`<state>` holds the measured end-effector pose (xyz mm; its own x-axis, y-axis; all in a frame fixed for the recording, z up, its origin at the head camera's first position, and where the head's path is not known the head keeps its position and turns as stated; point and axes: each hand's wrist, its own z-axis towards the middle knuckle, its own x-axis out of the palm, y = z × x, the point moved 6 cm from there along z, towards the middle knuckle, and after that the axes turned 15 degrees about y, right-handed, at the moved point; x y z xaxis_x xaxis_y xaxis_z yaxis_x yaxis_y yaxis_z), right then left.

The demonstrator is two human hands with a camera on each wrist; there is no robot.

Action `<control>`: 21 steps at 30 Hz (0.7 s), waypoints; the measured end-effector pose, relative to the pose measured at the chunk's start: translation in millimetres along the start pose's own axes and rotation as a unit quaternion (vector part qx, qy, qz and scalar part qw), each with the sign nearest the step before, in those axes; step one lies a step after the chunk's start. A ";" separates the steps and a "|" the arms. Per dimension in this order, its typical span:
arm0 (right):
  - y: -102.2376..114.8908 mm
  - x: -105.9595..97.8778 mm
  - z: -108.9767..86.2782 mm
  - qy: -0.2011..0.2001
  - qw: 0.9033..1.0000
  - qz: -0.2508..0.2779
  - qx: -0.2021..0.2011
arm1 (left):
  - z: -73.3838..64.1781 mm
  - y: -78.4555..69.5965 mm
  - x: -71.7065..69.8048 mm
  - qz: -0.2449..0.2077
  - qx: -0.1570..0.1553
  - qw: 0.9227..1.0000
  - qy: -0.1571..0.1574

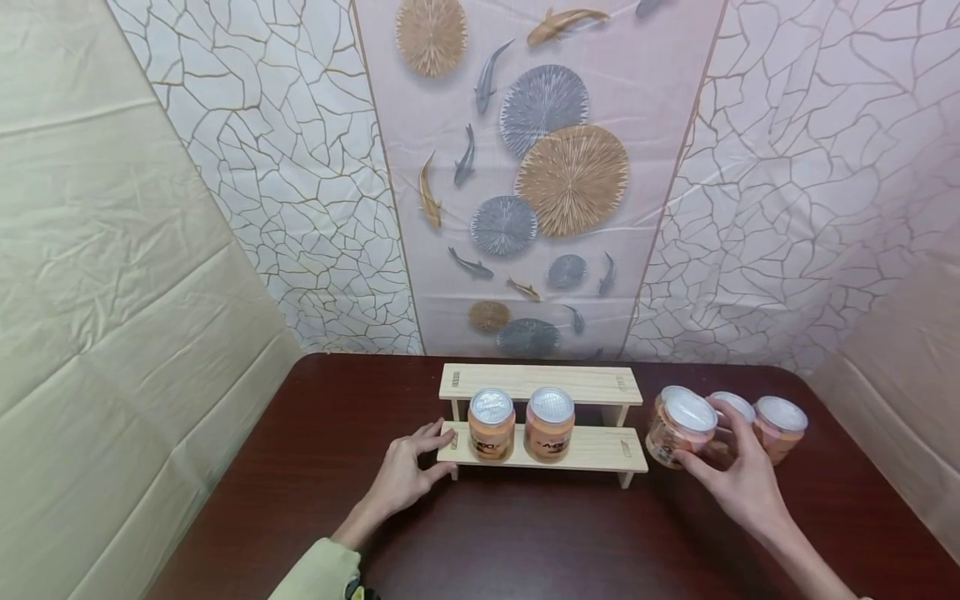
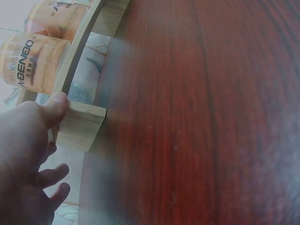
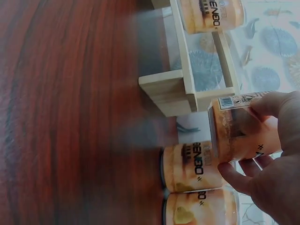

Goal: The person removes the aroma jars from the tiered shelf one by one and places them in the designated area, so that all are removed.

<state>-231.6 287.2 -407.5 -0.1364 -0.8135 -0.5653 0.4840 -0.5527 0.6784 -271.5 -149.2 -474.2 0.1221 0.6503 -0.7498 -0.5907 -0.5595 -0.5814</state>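
A two-tier wooden rack [image 1: 600, 442] carries two orange-labelled cans with silver lids, a left can [image 1: 492, 433] and a right can [image 1: 550, 433], both upright on its lower tier. My left hand [image 1: 405, 471] grips the left end of that tier, its thumb at the front edge. To the right of the rack, my right hand [image 1: 738, 475] holds another orange can [image 3: 239, 129] between thumb and fingers. This can is slightly tilted and raised off the table. Behind my right hand, two more cans [image 3: 192, 166] stand side by side, partly hidden in the head view.
The rack's upper tier [image 1: 536, 383] bears nothing and runs along behind the lower one. All of it stands on a dark red-brown table [image 1: 525, 533]. A patterned cloth [image 1: 502, 292] hangs at the table's back edge, with beige cloth [image 1: 150, 333] at the sides.
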 end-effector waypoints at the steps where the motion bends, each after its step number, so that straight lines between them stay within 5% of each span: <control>1: -1.1 -0.5 -1.4 -0.001 1.000 0.000 0.004 | -0.1 0.0 0.0 -0.001 0.000 1.000 0.000; 21: -25.0 1.8 -19.6 -0.012 1.000 0.007 0.022 | 1.0 1.5 0.6 -0.005 -0.003 1.000 -0.001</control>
<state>-227.0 303.1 -434.7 -0.1514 -0.8251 -0.5444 0.4479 -0.5482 0.7063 -273.1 -149.1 -475.2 0.1272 0.6568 -0.7432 -0.5844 -0.5558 -0.5912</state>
